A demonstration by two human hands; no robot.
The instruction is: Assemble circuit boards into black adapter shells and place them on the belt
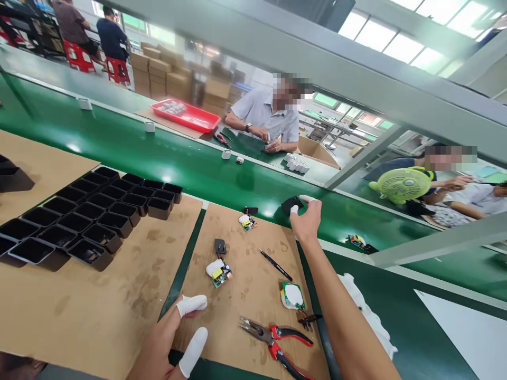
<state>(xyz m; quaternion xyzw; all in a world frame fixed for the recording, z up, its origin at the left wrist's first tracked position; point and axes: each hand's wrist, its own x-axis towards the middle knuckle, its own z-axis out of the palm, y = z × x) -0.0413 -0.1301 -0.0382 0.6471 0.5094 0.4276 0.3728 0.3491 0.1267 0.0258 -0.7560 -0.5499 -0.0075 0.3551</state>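
Observation:
My right hand (308,219) reaches over the green belt with white finger cots on its thumb and forefinger. Pinched between them is a small black plastic piece (291,206). At the lower left, my left hand (166,338) holds nothing; its cot-covered thumb and finger are spread above the cardboard (241,295). Nearest to it is a circuit board (219,273) with white paste and a wired black part (220,246). Another circuit board (247,222) lies near the belt, and a green board (293,295) lies on the right. Tweezers (276,264) and red-handled pliers (273,338) rest between.
Rows of black open boxes (89,211) stand on cardboard at left. The green belt (190,177) carries white housings (149,126) and a circuit board (358,241). Across it sit a co-worker (269,119), a red tray (186,115) and a green fan (404,183). A metal post slants at right.

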